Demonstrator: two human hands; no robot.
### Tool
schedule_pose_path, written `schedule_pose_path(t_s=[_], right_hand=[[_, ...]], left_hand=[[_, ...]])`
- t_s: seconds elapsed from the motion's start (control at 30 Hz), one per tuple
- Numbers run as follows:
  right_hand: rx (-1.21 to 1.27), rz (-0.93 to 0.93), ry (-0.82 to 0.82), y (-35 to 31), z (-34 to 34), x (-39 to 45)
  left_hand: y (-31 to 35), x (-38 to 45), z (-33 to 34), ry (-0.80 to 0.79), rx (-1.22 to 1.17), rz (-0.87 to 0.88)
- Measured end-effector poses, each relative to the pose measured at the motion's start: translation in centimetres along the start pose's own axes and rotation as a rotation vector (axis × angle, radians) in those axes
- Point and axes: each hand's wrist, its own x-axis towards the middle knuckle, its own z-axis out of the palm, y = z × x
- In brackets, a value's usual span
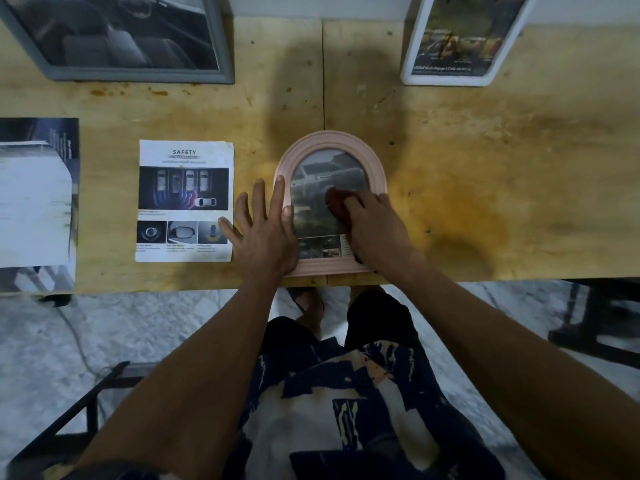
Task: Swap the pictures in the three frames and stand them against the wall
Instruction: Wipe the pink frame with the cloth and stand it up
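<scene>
While the pink arched frame (331,202) lies flat at the table's (485,168) near edge, both hands work on it;
Left hand (266,230): fingers straight and spread, pressing the frame's left rim;
Right hand (374,226): curled round a dark red cloth (337,202) on the glass;
Grey frame (117,36): stands against the wall, far left;
White frame (460,36): stands far right;
Safety leaflet (185,200): flat, left of the hands.
</scene>
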Motion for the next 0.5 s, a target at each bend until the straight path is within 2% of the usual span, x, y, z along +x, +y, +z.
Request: schedule_pose_path(t_s=[0.1,0.27,0.33,0.43,0.5], right_hand=[[-0.038,-0.081,0.005,-0.6,0.7,-2.1],[0.194,0.041,-0.124,-1.6,-0.2,-3.5],[0.313,0.085,-0.165,-2.7,-1.8,-3.2],[0.566,0.139,-0.335,-3.3,-4.8,-2.3],[0.853,0.226,-0.301,-2.6,-6.3,-1.5]], left_hand=[[0.0,0.0,0.0,0.003,0.004,0.003],[0.1,0.1,0.0,-0.007,-0.006,0.002],[0.1,0.1,-0.1,-0.005,-0.012,0.003],[0.2,0.1,-0.2,-0.007,-0.023,-0.001],[0.2,0.0,-0.4,-0.016,-0.038,0.012]])
